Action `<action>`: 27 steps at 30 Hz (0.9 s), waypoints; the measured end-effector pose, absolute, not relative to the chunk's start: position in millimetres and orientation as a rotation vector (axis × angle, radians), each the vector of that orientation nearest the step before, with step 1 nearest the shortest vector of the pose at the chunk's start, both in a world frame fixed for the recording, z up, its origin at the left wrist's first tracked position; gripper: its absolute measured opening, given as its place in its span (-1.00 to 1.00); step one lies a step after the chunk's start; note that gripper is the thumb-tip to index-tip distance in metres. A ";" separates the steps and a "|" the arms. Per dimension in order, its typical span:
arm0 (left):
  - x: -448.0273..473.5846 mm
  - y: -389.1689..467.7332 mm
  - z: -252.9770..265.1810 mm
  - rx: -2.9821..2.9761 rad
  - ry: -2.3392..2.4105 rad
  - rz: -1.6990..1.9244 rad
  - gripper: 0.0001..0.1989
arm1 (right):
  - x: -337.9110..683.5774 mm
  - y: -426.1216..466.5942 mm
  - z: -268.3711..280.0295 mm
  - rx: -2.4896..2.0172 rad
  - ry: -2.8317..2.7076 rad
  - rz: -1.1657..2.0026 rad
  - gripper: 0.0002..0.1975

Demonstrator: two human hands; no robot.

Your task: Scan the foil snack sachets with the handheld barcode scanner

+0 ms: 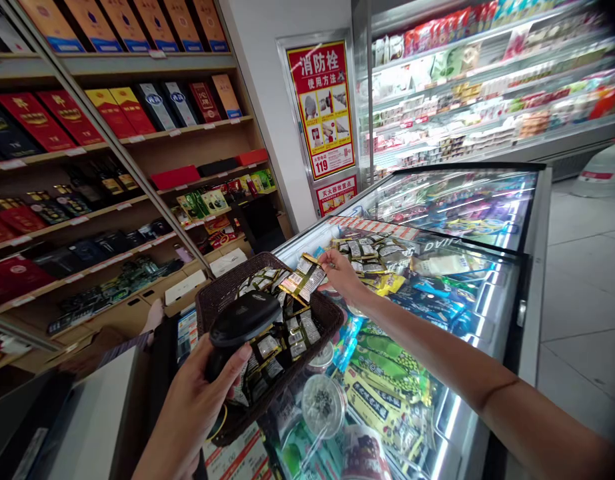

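My left hand [200, 390] grips the handle of a black handheld barcode scanner [244, 317], its head held over a brown woven basket [207, 307]. Small foil snack packets [302, 333] in black, gold and silver fill the basket. Between the thumb and fingers of my right hand [340, 272] is one such packet [303, 279], pinched by its right edge above the basket's far side. The scanner head is close to this packet, on its left. My left fingers are mostly hidden behind the handle.
The basket rests by a glass-topped freezer [532, 267] containing bagged ice pops and cups [323, 403]. More foil packets [372, 250] lie on the freezer top. Boxed goods fill shelves [172, 133] at left. A lit refrigerated display [487, 87] stands behind. Part of another person [154, 315] shows at left.
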State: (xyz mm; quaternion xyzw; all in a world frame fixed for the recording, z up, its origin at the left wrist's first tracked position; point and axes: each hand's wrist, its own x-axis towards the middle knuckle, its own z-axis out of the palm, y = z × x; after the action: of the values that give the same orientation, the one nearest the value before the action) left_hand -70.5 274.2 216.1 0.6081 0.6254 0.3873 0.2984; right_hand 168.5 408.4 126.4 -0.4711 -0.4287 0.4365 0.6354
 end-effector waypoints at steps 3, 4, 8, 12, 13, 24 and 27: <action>-68.6 273.5 217.0 1.607 1.632 1.033 -0.54 | 165.6 407.5 124.5 -1.053 -0.961 1.002 -0.86; -68.4 273.7 216.9 1.605 1.626 1.037 -0.54 | 164.4 407.0 124.4 -1.055 -0.945 1.023 -0.87; -70.2 275.3 216.3 1.589 1.639 1.039 -0.52 | 162.9 411.0 124.3 -1.023 -0.799 1.156 -0.87; -72.7 276.1 216.3 1.532 1.661 1.080 -0.50 | 175.5 432.5 116.5 -0.907 -0.433 1.091 -0.79; -73.0 276.2 216.2 1.523 1.662 1.094 -0.49 | 180.3 439.4 113.1 -0.889 -0.334 1.010 -0.76; -75.9 277.5 214.6 1.535 1.644 1.112 -0.56 | 146.4 419.4 92.6 -0.857 -1.122 1.381 -0.74; -75.6 277.1 215.3 1.554 1.644 1.104 -0.55 | 131.9 399.3 89.5 -0.858 -1.721 1.303 -0.65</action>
State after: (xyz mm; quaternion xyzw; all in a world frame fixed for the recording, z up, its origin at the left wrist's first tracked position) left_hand -75.6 277.1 215.3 0.5877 0.6215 0.4173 0.3070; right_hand 131.9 399.3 89.5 -0.3389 -0.6797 0.5145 0.3980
